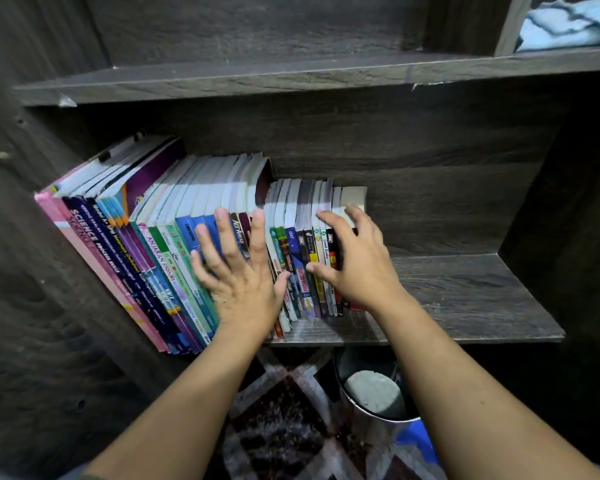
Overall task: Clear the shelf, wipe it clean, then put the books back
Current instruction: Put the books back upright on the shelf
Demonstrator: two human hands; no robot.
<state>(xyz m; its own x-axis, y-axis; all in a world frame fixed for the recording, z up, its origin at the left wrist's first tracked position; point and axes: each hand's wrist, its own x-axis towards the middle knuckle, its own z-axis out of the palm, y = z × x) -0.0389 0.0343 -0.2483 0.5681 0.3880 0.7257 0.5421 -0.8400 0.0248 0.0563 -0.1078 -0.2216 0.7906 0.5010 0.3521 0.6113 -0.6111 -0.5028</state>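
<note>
Head view showing a row of books standing spines-out on the lower shelf, filling its 9 o'clock half and leaning toward 9 o'clock against the side wall. Stepping down in height from tall workbooks at the 9 o'clock end, through mid-height ones, to small paperbacks at the 3 o'clock end.

Pressing the left hand flat against the mid-height spines, fingers straight and spread wide, fingertips pointing to 12 o'clock, thumb reaching toward 3 o'clock and touching the first paperbacks. Laying the right hand over the 3 o'clock end of the row, fingers spread and lightly bent across the top edges of the last paperbacks, thumb lying across their spines toward 9 o'clock, pinching nothing. Holding the two thumbs near each other but apart, with several paperback spines showing between them.

Showing dark wood-grain board running on from the right hand toward 3 o'clock. Crossing the frame at 12 o'clock, an upper board of the same wood; lying at 1 o'clock in a compartment above it, a pale blue cloth with darker stripes.

Standing below the shelf at 6 o'clock, a metal bin with something pale and rounded inside, resting on a patterned rug. Reaching up from 6 o'clock, two bare forearms.
</note>
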